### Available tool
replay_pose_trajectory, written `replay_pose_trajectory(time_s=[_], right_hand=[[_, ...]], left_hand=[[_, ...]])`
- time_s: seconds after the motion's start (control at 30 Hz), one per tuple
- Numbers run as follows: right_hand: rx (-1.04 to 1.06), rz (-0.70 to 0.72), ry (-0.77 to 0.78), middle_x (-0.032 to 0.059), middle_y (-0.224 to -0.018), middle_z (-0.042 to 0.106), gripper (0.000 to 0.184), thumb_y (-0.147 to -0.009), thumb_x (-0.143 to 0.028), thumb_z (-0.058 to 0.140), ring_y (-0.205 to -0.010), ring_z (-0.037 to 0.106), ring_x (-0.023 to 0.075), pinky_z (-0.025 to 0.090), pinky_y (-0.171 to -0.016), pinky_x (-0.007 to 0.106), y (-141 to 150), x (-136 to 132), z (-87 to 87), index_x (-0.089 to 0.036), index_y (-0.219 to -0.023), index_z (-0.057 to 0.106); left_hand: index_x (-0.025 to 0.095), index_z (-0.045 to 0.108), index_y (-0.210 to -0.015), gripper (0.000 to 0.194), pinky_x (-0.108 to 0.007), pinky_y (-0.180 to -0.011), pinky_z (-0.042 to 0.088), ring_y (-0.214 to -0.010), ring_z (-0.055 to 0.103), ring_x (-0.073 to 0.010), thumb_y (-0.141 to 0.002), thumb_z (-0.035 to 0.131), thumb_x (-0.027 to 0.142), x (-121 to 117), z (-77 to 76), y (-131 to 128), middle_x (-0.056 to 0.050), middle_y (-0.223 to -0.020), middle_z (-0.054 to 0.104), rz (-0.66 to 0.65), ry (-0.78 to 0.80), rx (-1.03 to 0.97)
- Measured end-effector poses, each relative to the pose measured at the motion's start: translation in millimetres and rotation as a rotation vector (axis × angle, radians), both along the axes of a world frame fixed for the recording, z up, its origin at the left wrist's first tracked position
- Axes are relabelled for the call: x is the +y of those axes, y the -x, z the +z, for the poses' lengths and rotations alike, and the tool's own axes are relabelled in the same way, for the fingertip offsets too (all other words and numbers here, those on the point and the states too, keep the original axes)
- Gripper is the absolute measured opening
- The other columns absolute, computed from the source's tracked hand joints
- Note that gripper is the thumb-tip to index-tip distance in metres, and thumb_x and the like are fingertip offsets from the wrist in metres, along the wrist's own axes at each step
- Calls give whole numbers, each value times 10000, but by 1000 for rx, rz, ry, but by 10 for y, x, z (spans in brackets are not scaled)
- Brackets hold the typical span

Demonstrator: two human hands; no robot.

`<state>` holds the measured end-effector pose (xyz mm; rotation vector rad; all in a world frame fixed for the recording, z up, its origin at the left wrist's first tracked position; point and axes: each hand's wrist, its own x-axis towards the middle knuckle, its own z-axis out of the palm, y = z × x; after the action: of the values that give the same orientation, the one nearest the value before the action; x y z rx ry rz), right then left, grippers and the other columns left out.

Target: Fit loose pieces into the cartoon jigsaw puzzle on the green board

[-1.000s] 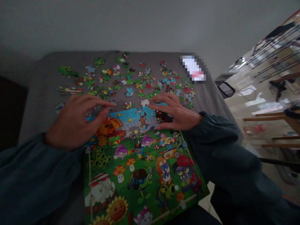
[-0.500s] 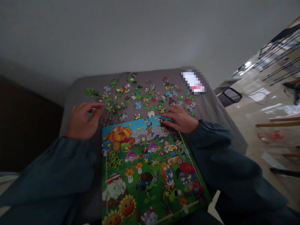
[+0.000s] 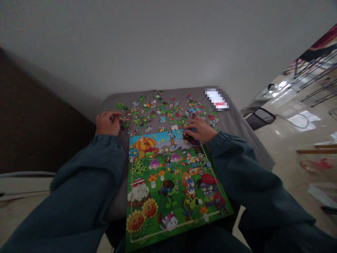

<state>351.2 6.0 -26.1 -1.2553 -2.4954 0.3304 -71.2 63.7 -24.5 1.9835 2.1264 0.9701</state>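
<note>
My left hand [image 3: 107,123] is at the left edge of the scattered pieces, its thumb and index finger bent together. A small red-and-white puzzle piece [image 3: 124,119] shows at those fingertips. On the top right corner of the puzzle board [image 3: 155,179] lies my right hand [image 3: 200,129], its fingers stretched forward, touching the upper edge. Darker pieces [image 3: 193,142] show just below that hand. Cartoon plants and zombies on green ground cover the board. Beyond its top edge lie many loose puzzle pieces [image 3: 162,119], and a white piece [image 3: 174,127] sits close to that edge.
A grey cloth-covered table [image 3: 231,123] carries the pieces and stands against a pale wall [image 3: 158,45]. A blurred-out phone [image 3: 217,99] lies at its far right corner. On the floor to the right are a black-rimmed object [image 3: 263,116] and a metal rack [image 3: 316,73].
My left hand has moved slightly forward among the leftmost pieces. My right hand stays at the board's upper right corner. The camera view has shifted, so the board appears further right.
</note>
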Motion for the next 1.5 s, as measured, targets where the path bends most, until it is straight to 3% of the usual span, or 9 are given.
replay_pose_trajectory(time_s=[0.23,0.33,0.43,0.77,1.2,1.37,1.5], right_hand=[[18,20,29,111,-944,713,313,-1018,-436,608,-949,538,261,429,-932,454,10,52,-18,-205,-1049,816],[12,24,14,114,-954,722,294,-1014,-409,619,-949,547,259,439,-929,452,17,55,-22,-196,-1043,819],[19,25,6,112,-943,721,281,-1013,-394,622,-946,557,257,442,-930,449,16,56,-30,-195,-1035,819],[80,34,17,116,-904,710,333,-1018,-434,581,-923,557,267,437,-901,447,-17,60,-79,-208,-1019,825],[98,1,71,110,-918,715,327,-1023,-434,574,-940,563,278,445,-923,458,-12,14,-48,-223,-1044,822],[84,-14,76,114,-946,715,335,-1034,-418,557,-951,560,283,453,-920,467,20,-4,-8,-209,-1040,818],[83,-20,53,124,-956,713,318,-1035,-387,562,-952,553,285,455,-925,478,49,-21,5,-193,-1023,814]], left_hand=[[130,737,-1021,266,-486,-1092,432,-1091,643,-250,-910,495,111,83,-6,42,-71,-1092,723,-1,-20,-18],[149,712,-1094,204,-504,-1072,491,-1123,657,-250,-1002,571,264,95,-5,66,-84,-1156,717,6,-15,-34],[168,669,-1217,339,-498,-1006,558,-1141,663,-248,-991,657,420,108,-10,83,-98,-1257,683,10,-8,-60],[179,611,-1340,423,-483,-958,592,-1124,669,-251,-994,655,417,159,-74,121,-112,-1317,652,136,-80,-206],[166,645,-1271,387,-478,-953,590,-1105,676,-245,-987,664,429,166,-99,133,-102,-1269,674,26,18,-171],[168,695,-1196,278,-452,-1081,494,-1058,676,-225,-995,511,223,168,-122,164,-83,-1121,736,-7,4,-110],[223,733,-1126,275,-502,-1142,410,-1174,622,-289,-938,549,303,124,-111,130,-92,-1165,720,-60,20,-32]])
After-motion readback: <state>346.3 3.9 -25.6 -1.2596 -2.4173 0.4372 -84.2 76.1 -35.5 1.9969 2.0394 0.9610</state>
